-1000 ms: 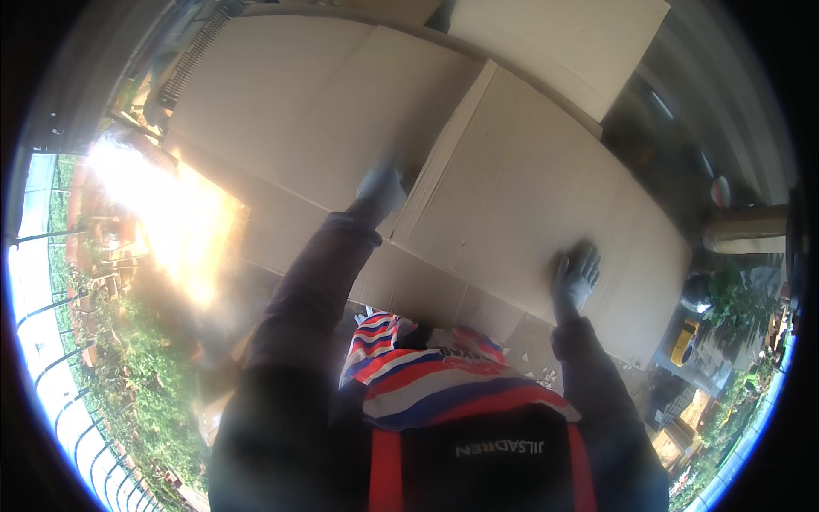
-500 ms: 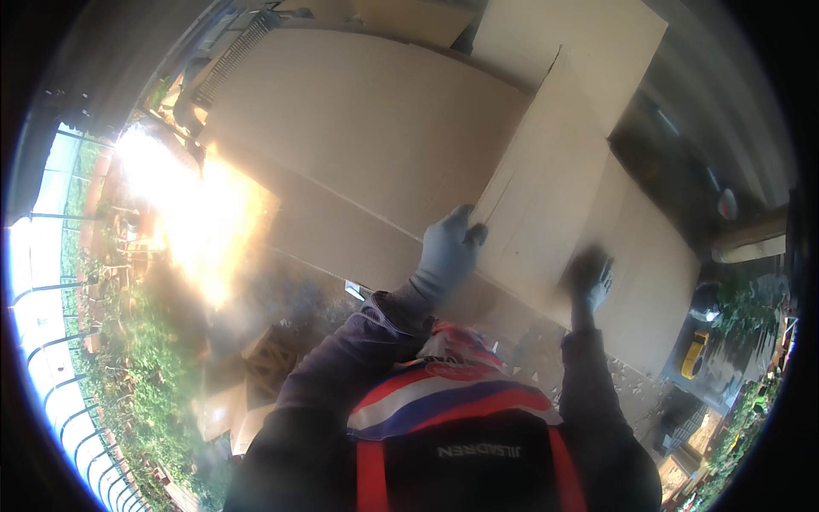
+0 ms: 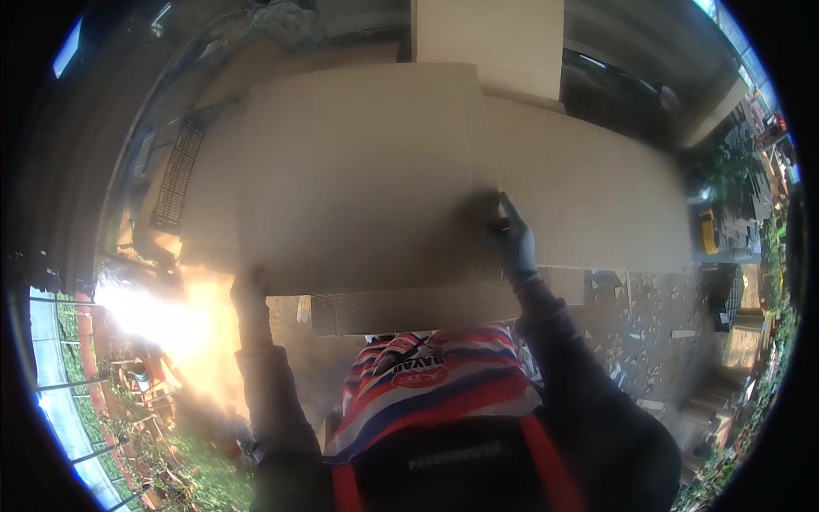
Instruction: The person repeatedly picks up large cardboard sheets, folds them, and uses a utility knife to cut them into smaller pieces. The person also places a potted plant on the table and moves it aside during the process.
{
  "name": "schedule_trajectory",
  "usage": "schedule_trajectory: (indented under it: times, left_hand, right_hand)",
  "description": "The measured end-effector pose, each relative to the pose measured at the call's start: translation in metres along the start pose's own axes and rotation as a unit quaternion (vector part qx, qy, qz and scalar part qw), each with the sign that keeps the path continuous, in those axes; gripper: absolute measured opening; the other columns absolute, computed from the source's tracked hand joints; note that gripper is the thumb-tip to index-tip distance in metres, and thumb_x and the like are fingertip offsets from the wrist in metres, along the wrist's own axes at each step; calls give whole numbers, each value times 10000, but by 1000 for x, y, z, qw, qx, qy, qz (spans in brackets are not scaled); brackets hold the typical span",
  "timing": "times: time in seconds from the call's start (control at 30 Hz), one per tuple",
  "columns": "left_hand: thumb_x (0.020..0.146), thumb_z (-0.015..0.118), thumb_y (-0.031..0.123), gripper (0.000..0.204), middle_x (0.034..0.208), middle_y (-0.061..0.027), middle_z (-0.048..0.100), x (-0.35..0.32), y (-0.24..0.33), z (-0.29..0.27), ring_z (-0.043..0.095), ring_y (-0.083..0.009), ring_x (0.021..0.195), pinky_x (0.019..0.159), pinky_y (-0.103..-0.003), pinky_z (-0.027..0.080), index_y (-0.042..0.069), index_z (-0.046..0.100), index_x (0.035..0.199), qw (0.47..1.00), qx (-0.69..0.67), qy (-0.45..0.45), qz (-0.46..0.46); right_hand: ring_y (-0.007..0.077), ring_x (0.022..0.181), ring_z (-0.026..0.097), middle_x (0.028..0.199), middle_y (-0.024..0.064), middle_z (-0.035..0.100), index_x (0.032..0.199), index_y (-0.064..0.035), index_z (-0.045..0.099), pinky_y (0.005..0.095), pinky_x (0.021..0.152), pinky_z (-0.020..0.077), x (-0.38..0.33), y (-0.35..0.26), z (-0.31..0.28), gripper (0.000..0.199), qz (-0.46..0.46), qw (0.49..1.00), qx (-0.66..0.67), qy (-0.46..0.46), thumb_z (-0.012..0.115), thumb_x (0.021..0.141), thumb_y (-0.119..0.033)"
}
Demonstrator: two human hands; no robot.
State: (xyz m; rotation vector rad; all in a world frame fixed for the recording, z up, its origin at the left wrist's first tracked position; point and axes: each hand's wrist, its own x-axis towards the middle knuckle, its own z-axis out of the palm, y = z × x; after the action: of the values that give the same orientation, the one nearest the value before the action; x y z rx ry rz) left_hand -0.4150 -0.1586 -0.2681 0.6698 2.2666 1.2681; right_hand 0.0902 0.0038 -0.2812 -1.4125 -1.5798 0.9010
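I see the big cardboard sheet (image 3: 358,171) has swung up flat before me; left hand (image 3: 249,294) grips its lower edge, right hand (image 3: 512,243) clamps its right side, ready to carry

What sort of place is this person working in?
Probably an outdoor yard or work site: gloved hands, left hand and right hand, hold a large cardboard sheet above debris-strewn ground, with greenery nearby.

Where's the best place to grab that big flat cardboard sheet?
Probably by its two opposite side edges, coming from below. The cardboard sheet is wide, flat and held up in front, and that is how the left hand and right hand grip it now, spread far apart.
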Motion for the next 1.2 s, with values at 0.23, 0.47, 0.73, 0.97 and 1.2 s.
schedule_trajectory:
  times: [0.23,0.47,0.73,0.97,1.2]
  left_hand:
    - [919,589,157,369,1122,-56,612,125,-35,-56,575,-160,965,830,-279,460,2,573,1253,986,-107,-124,-26]
    - [925,560,124,403,1218,-68,568,102,39,-3,541,-171,1064,922,-294,426,-1,526,1307,980,-97,-162,-61]
    - [919,552,114,312,1014,-13,548,147,11,52,500,-140,898,804,-292,418,25,569,1218,941,-177,-285,-40]
    - [902,568,139,168,766,42,481,173,-23,53,405,-75,637,538,-266,328,60,620,1041,972,-11,-232,-20]
    - [893,594,85,97,690,61,393,180,-30,60,347,-49,577,492,-234,271,81,612,988,971,-70,-210,-92]
  right_hand:
    - [341,919,638,1036,167,639,1170,-85,613,393,808,522,-35,-60,140,346,20,965,-218,146,656,836,-163]
    - [361,989,610,1136,174,603,1159,-46,604,411,840,507,9,-65,131,357,59,946,-248,202,644,817,-142]
    - [372,1320,387,1382,175,463,1290,-67,527,500,1075,314,-9,-66,175,511,8,933,-352,71,648,853,-302]
    - [436,1404,231,1505,203,310,1408,-69,414,549,1136,189,5,-60,192,640,85,900,-425,47,583,897,-414]
    - [426,1417,206,1510,201,306,1439,-76,382,547,1152,150,18,-49,196,677,115,900,-416,64,569,893,-430]
